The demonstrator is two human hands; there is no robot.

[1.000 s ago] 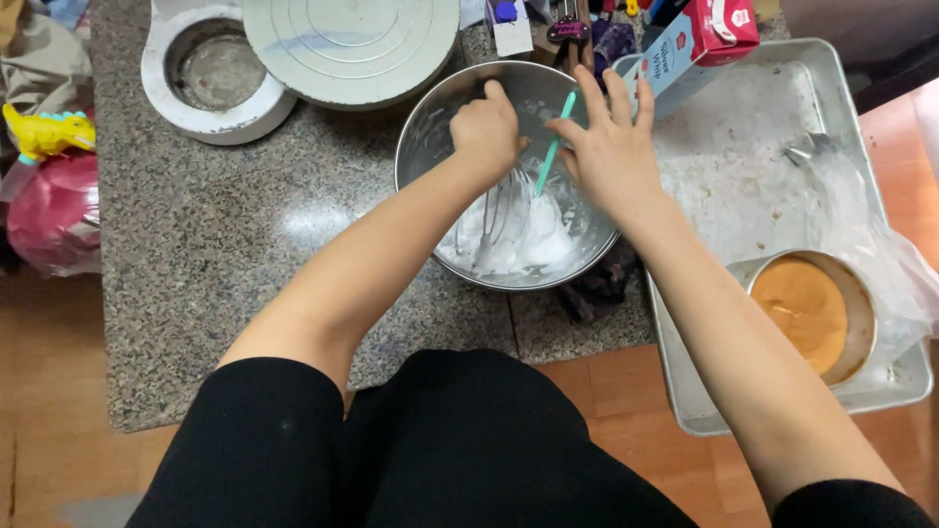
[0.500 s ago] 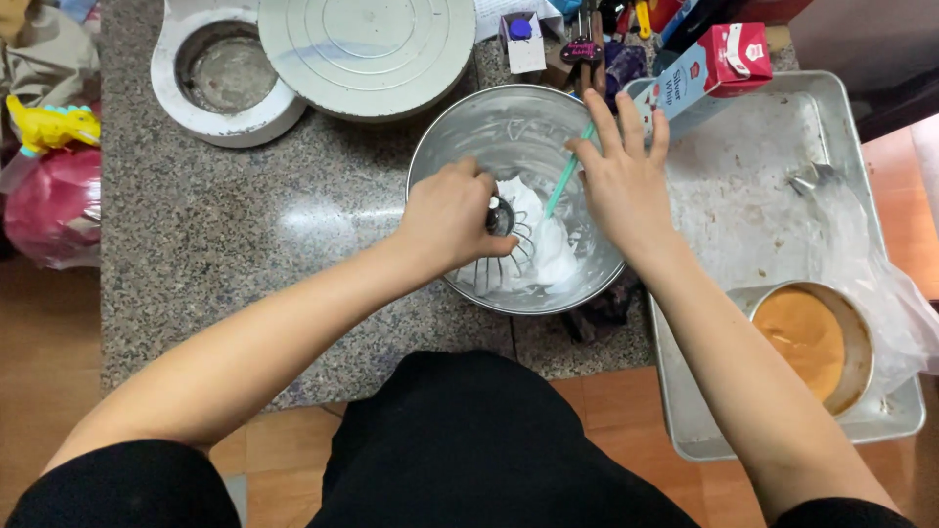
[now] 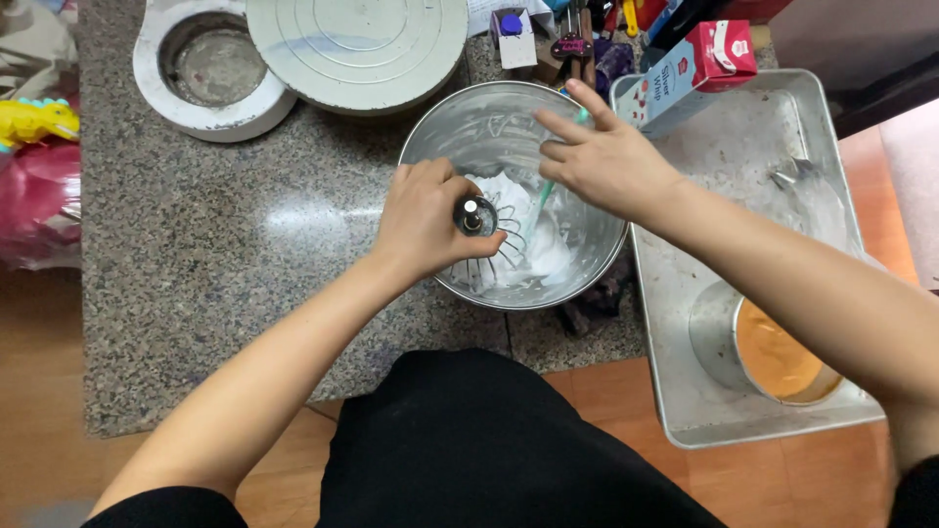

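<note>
**Whisk in the bowl, both hands over it**

The left hand [image 3: 430, 220] closes its grip around the handle of a wire whisk [image 3: 484, 235], seen almost end-on, with the wires fanning out below into white cream [image 3: 553, 249]. The cream lies in the bottom of a steel bowl [image 3: 479, 122], heaped toward the near right side; the upper inner wall is smeared thinly.

The right hand [image 3: 606, 161] hovers over the right rim of the bowl, fingers spread and pointing left. A thin teal stick [image 3: 540, 200] slants down from under this hand into the cream; the hand seems to hold its upper end between thumb and fingers, but the grip itself is hidden under the palm, so I cannot tell how tight it is.

The bowl stands on a speckled granite worktop [image 3: 225, 274], near its front edge. Just right of it, touching or nearly so, lies a large metal tray [image 3: 685, 391]. In the tray's near corner stands a round tin [image 3: 773, 352] filled with orange-brown batter. A red and white carton [image 3: 699, 68] rests at the tray's far left corner.

Behind the bowl sits a pale round turntable [image 3: 357, 44], and left of that a white ring-shaped stand [image 3: 210, 73]. At the far left edge are a pink bag [image 3: 34, 205] and a yellow toy [image 3: 34, 117].
</note>
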